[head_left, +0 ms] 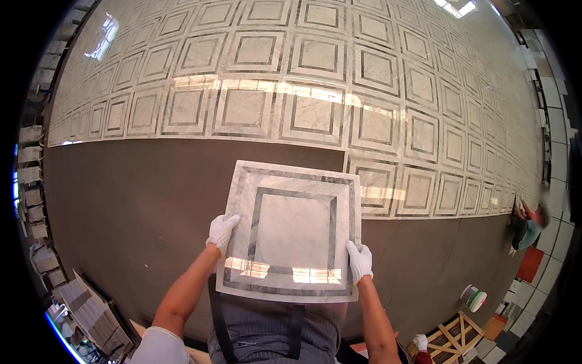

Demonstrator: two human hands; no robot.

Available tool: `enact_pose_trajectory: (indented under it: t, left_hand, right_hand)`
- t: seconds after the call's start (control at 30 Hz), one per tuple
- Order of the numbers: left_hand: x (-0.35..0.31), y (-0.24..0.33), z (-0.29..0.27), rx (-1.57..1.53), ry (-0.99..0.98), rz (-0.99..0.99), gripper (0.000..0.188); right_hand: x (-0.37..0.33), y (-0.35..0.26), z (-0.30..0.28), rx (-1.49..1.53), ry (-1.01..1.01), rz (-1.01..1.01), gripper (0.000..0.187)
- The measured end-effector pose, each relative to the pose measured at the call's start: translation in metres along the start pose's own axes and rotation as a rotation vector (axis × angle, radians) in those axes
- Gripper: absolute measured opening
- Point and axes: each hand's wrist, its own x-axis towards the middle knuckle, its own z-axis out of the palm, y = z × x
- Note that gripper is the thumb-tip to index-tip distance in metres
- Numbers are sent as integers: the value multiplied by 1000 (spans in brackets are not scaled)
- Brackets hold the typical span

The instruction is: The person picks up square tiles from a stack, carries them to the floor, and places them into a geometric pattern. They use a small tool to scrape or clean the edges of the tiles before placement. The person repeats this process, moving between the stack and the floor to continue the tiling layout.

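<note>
A large square marble tile [294, 233], white with grey bands framing its middle, is held up in front of my body. My left hand [223, 233], in a white knitted glove, is closed on its left edge. Lower down on the opposite edge, my gloved right hand [360, 259] grips the tile too. Beyond it, rows of matching tiles [315, 115] lie on the floor, their edge stepping nearer to me on the right. The held tile hides part of the bare dark floor [151, 200].
At the right a person [532, 224] crouches by the tile edge. A white bucket [473, 298] and a wooden crate [451, 337] stand at lower right, with another person's gloved hand [421, 342] beside the crate. Stacked slabs [91, 312] are at lower left.
</note>
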Motion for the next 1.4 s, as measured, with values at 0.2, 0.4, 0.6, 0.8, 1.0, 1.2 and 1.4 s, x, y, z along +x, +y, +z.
enact_pose_trajectory:
  t: [0.2,0.4,0.6,0.8,1.0,1.2,1.4]
  left_hand:
    - [96,-87,79,-51,103,-26,41]
    - [222,-131,146,131,141,-3,40]
    - [333,-168,174,132,189,58,46]
    - [387,-179,198,73,226,143,38]
    - [419,-193,211,57,276,160,37]
    - [436,-203,220,51,294,181,37]
    - [448,-212,219,130,308,155,36]
  right_hand:
    - [137,28,38,-137,-94,-34,54]
    - [250,87,99,-70,-33,0,53]
    - [331,119,161,-29,21,-4,52]
    - [381,132,199,117,35,-44,44]
    - [414,136,219,164,30,-17,40]
    - [437,149,233,215,58,-20,39]
    - [448,155,240,182,67,23,37]
